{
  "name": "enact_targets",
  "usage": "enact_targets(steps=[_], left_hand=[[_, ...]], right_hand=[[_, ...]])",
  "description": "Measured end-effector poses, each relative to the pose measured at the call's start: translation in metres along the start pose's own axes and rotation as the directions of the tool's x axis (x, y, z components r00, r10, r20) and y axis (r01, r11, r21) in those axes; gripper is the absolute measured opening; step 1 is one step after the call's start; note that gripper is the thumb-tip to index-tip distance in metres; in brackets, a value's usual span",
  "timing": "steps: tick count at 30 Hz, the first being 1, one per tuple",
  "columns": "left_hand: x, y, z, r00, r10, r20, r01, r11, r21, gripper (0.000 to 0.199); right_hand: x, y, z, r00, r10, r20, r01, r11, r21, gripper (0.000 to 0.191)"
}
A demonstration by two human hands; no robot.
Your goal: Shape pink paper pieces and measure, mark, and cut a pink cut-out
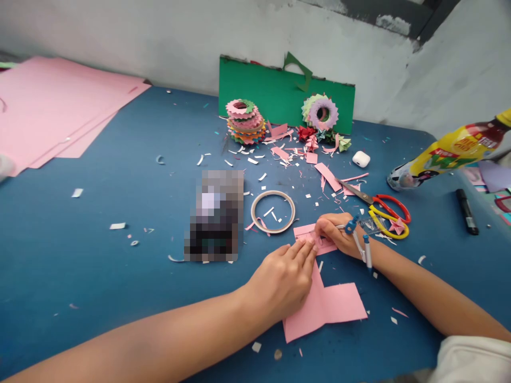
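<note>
My left hand lies flat over a cut piece of pink paper, its fingers stretched out and close together near the paper's upper part. In my right hand is a blue and white drawing compass, gripped between closed fingers just above the same paper. The compass tip is hidden behind the fingers. Dark lines show on the paper between the two hands, too small to make out. Beyond the hands lies a roll of tape. Scissors with red and yellow handles rest behind my right hand.
White and pink paper scraps litter the blue table. A blurred-out object lies left of the tape. Folded paper rings stand before a green board. Large pink sheets, a tilted bottle and a black marker lie farther out.
</note>
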State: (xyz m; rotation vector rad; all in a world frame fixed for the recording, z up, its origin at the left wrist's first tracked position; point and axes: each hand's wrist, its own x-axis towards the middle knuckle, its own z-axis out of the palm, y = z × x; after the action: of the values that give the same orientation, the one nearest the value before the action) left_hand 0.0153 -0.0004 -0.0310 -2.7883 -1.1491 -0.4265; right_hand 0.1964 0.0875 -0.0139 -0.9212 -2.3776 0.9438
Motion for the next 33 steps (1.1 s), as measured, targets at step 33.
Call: enact_targets(steps=[33], left_hand=[[0.048, -0.022, -0.035, 0.956, -0.122, 0.265, 0.155, 0.982, -0.107, 0.010]], right_hand=[[-0.049, 0.022, -0.051, 0.981, 0.192, 0.013, -0.185, 0.961, -0.206, 0.023]])
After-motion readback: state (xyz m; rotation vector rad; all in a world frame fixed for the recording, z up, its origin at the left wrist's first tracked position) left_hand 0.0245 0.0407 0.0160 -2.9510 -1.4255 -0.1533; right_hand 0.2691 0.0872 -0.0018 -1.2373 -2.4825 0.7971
